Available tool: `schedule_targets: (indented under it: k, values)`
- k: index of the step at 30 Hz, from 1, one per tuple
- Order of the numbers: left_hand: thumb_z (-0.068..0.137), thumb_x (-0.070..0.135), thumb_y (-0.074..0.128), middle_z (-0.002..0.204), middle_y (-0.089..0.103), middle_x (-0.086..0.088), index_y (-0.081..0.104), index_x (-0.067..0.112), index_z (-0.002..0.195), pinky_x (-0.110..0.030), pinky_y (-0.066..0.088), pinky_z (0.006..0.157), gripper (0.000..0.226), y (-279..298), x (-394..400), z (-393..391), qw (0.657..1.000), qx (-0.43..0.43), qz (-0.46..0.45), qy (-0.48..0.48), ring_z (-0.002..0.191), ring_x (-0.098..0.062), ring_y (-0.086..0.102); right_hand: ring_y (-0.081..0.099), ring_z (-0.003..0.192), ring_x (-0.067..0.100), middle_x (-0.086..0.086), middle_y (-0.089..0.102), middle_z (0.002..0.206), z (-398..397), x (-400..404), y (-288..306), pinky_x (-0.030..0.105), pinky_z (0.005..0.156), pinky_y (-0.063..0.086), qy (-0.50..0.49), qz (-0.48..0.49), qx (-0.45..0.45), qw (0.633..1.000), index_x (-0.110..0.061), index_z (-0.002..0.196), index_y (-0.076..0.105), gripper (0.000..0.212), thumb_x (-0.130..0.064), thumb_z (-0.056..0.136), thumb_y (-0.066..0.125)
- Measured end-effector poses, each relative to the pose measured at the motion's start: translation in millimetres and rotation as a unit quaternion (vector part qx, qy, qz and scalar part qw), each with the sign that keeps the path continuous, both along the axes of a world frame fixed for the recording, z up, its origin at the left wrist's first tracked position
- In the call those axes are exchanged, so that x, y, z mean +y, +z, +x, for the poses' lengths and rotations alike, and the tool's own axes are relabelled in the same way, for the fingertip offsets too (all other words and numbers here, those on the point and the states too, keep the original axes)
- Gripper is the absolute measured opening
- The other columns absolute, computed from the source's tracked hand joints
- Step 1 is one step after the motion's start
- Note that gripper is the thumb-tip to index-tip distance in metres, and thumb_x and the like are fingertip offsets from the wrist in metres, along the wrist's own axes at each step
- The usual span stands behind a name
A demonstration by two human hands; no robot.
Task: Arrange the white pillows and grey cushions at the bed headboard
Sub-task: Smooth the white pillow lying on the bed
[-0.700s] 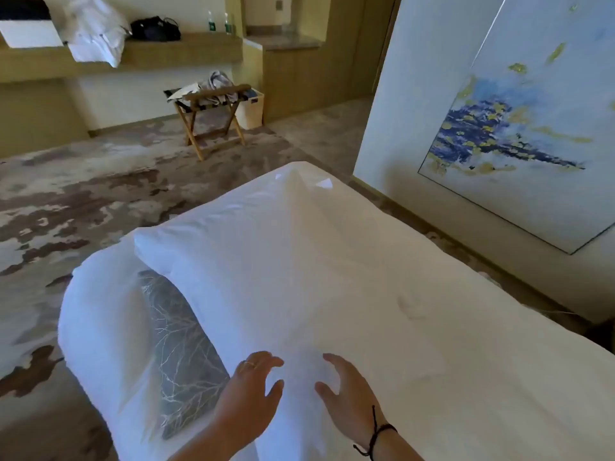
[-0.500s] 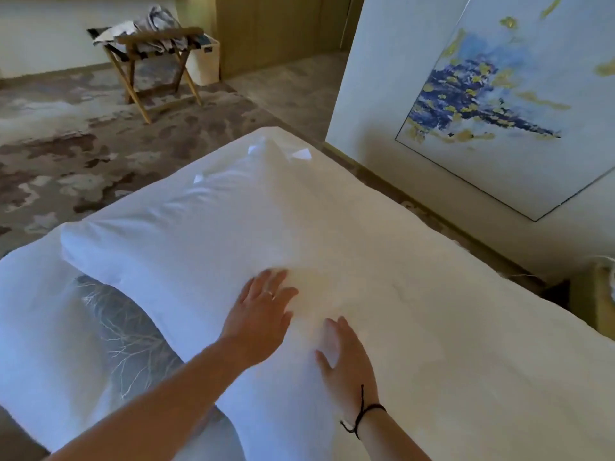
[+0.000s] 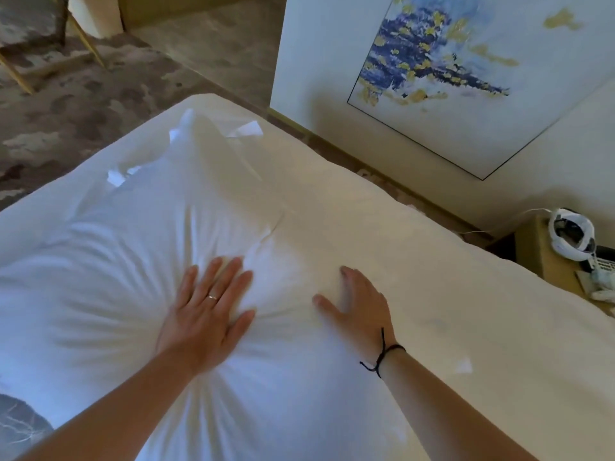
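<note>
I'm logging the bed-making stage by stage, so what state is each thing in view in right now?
White pillow: lying flat, dented and creased under the palm.
Grey cushion: mostly hidden, only a corner showing beside the pillow.
Left hand: fingers straight, pressing on the pillow.
Right hand: flat, fingers spread, resting on the white bedding; slightly blurred.
Painting: on the wall.
</note>
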State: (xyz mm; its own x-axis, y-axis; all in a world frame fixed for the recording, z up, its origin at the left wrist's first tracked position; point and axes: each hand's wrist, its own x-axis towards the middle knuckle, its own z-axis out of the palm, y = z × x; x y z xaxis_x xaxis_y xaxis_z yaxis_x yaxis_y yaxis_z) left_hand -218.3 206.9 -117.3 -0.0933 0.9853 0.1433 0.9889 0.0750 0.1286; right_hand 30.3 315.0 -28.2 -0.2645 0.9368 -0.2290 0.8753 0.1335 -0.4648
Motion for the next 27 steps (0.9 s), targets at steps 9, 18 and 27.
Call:
schedule_targets:
  k: [9,18,27]
  values:
    - [0.096,0.055,0.026,0.165,0.013,0.002,0.018,0.021,0.157,-0.052,0.008,0.121,0.07,-32,-24,-3,1.0,-0.013,0.008,-0.009,0.152,-0.025,0.009,0.064,0.107,0.019,-0.007,0.065,0.121,-27,38,-27,0.039,0.092,0.053,-0.12,-0.207,0.049,0.97,-0.026,0.127,0.055,0.12,-0.089,0.027,0.073]
    - [0.097,0.057,0.021,0.165,0.013,0.002,0.018,0.022,0.157,-0.052,0.008,0.121,0.069,-20,-55,1,0.998,-0.018,-0.047,-0.022,0.152,-0.021,0.013,0.063,0.09,0.023,-0.004,0.067,0.093,-20,-14,-26,0.035,0.079,0.051,-0.11,-0.144,0.03,0.983,-0.023,0.09,0.061,0.04,-0.06,0.073,0.064]
    - [0.094,0.055,0.04,0.157,0.033,-0.008,0.023,0.026,0.156,-0.047,0.019,0.12,0.07,62,-106,38,0.996,-0.071,-0.023,-0.053,0.141,-0.025,0.037,0.06,0.067,0.021,0.005,0.065,0.072,25,-89,31,0.029,0.058,0.043,-0.158,-0.111,0.176,0.965,-0.002,0.077,0.062,0.025,-0.024,0.076,0.074]
